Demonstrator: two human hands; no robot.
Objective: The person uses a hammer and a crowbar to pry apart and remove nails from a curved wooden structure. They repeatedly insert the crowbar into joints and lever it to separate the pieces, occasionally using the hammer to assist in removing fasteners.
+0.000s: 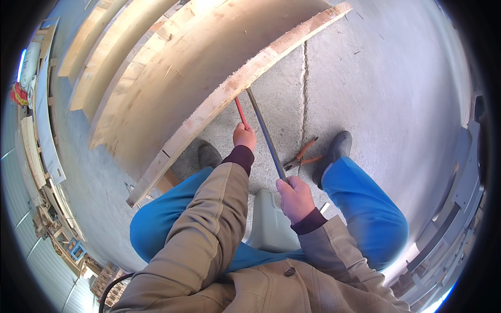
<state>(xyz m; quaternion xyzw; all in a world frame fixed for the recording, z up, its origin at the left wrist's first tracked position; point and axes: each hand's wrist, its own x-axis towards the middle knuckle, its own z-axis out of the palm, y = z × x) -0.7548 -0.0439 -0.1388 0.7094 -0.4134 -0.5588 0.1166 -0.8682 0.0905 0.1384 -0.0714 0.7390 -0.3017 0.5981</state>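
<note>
Head view looks straight down at a seated person in blue trousers and a tan jacket, on a concrete floor [365, 68]. The left hand [244, 136] is closed around a thin red-handled tool [240, 112], fingers wrapped tight near its lower end, and the tool's upper end goes up to the underside edge of a big curved wooden panel [209, 78]. The right hand [295, 197] is closed in a fist around the lower end of a long dark metal bar [265, 133]. That bar runs up and to the left, and its tip meets the same panel edge right beside the red tool's tip, so the two tools come together at nearly one spot on the wood.

The panel leans across the upper left, its pale plank edge running diagonally from lower left to upper right, passing over the person's left knee. A pair of orange-handled pliers [302, 155] lies on the floor just beside the right shoe [334, 154], near a crack in the concrete. A grey plastic container [270, 224] sits between the knees, partly under the right forearm. Stacked timber lies along the far left rim.
</note>
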